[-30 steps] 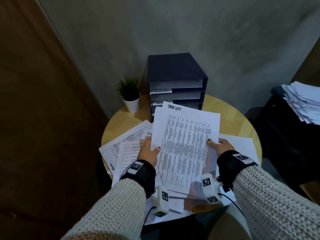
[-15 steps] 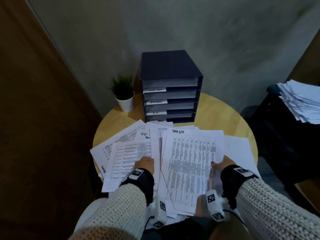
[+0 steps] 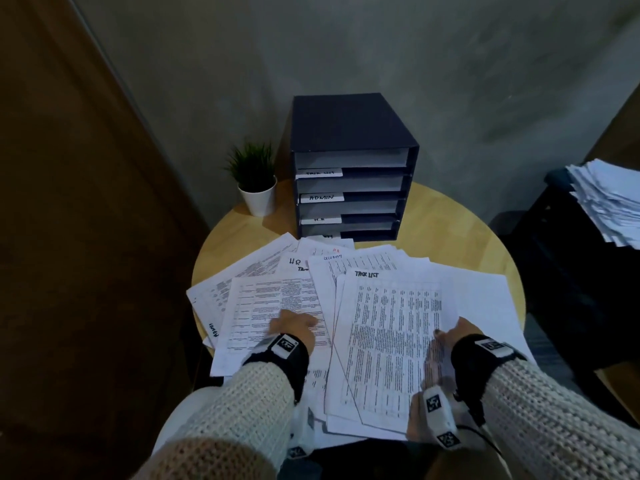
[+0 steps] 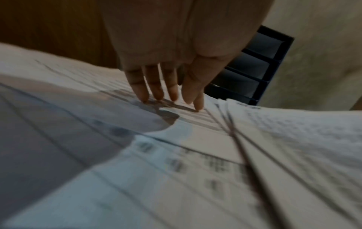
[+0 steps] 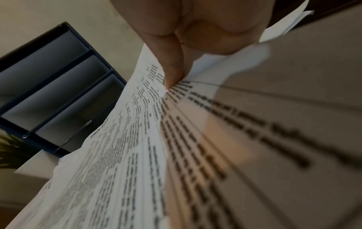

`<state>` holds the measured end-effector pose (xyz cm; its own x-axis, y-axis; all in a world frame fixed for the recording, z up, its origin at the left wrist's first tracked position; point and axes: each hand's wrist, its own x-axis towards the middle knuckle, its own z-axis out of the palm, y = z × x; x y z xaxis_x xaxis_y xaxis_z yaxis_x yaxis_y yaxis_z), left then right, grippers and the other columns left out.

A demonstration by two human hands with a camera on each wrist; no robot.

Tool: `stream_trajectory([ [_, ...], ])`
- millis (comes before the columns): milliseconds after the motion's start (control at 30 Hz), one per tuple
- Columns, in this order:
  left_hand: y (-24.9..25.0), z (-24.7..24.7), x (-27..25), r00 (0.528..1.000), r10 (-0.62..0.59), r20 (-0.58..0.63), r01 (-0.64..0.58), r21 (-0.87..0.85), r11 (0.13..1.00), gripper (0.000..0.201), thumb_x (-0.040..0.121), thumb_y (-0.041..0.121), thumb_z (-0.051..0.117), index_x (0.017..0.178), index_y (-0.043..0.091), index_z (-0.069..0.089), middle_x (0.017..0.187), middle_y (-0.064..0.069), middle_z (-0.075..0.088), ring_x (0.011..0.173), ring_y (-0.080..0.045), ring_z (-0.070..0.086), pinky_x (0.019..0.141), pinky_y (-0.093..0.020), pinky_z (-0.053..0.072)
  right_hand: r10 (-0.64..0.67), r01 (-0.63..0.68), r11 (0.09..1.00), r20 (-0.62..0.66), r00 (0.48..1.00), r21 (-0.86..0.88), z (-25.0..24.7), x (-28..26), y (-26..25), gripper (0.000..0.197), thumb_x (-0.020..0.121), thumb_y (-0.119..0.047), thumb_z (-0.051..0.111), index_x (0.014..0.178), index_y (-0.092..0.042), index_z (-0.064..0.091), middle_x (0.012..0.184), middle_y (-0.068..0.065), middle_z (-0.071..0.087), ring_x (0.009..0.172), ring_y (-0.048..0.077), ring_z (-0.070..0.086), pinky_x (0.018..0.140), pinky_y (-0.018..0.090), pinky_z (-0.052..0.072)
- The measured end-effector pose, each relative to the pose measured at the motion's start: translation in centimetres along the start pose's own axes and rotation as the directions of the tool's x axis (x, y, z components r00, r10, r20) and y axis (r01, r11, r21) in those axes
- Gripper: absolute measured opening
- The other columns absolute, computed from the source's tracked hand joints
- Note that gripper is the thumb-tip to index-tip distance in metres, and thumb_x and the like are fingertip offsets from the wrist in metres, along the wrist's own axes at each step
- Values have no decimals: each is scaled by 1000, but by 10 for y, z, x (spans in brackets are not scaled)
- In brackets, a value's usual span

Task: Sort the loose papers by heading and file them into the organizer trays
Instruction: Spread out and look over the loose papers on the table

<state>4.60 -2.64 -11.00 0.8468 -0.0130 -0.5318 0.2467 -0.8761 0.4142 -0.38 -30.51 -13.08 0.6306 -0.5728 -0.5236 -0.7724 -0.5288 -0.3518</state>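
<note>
Loose printed papers lie fanned over a round wooden table. A dark blue organizer with labelled trays stands at the back of it, also seen in the wrist views. The Task List stack lies on top at the front right. My right hand pinches its right edge, with the thumb on top of the sheets. My left hand rests with straight fingers on a table-printed sheet to the left. Sheets headed HR lie behind.
A small potted plant in a white pot stands left of the organizer. Another pile of papers sits on dark furniture at the far right. A grey wall is behind the table, and a brown wooden panel is on the left.
The Task List stack, held up in both hands, has come down onto the spread papers. My left hand has let go of it and moved left onto another sheet.
</note>
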Motion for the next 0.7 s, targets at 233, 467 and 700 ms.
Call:
stream_trajectory([
  [233,-62,-57,1,944,-316,-99,325,91,941,54,88,22,46,141,13,34,139,-16,40,125,-34,43,104,-42,39,-54,54,999,12,998,-3,10,-6,-20,54,96,-26,52,142,-3,36,143,16,44,129,32,46,105,37,38],
  [467,-71,-74,-2,958,-253,-138,247,-63,967,37,90,22,58,123,7,50,122,-16,57,113,-30,54,89,-31,45,-28,28,1000,48,998,-5,19,-16,-27,59,96,-27,53,143,0,32,146,17,40,132,32,44,106,36,37],
  [700,-55,-107,-7,873,-159,-461,34,-267,963,31,98,5,37,128,4,45,135,-24,46,122,-37,47,100,-38,37,-6,6,999,18,1000,-35,17,-23,-23,51,100,-21,45,142,3,28,145,20,39,131,31,44,102,32,38],
])
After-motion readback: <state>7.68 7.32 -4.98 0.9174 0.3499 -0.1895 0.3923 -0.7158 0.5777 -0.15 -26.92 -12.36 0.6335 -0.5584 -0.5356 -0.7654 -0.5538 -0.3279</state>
